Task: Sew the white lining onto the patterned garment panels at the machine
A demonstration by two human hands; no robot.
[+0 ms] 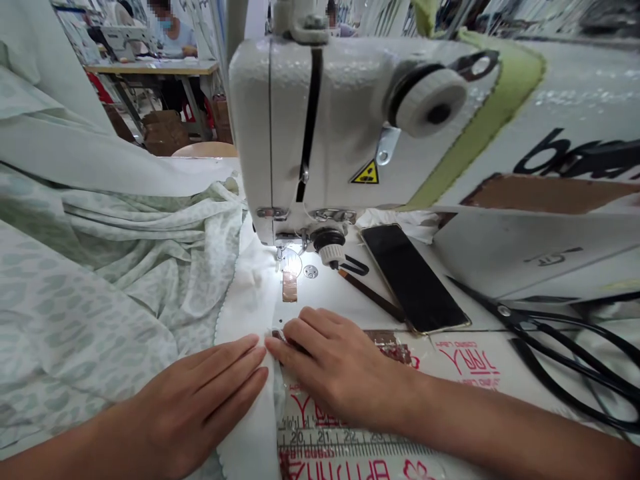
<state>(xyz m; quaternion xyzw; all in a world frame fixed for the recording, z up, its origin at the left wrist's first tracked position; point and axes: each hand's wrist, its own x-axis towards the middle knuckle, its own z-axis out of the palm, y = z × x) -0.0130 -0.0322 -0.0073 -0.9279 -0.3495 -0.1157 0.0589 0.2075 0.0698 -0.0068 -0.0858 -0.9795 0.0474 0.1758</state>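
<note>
My left hand (200, 380) lies flat on a pale green patterned cloth (100, 313) with a scalloped edge, fingers together and pointing right. My right hand (330, 353) presses on a white layer of cloth (245, 313) beside it, its fingertips almost meeting those of the left hand at a fold. That fold sits just in front of the presser foot (283, 257) of a white industrial sewing machine (310, 133). A strip of tan tape (289, 285) lies on the machine bed between the foot and my fingers.
To the right lie a black smartphone (413, 277), a dark pencil (370, 295), and large black shears (565, 353). A clear printed ruler (325, 437) lies under my right forearm. Beyond the machine, a masked co-worker (173, 30) sits at another sewing table (150, 69).
</note>
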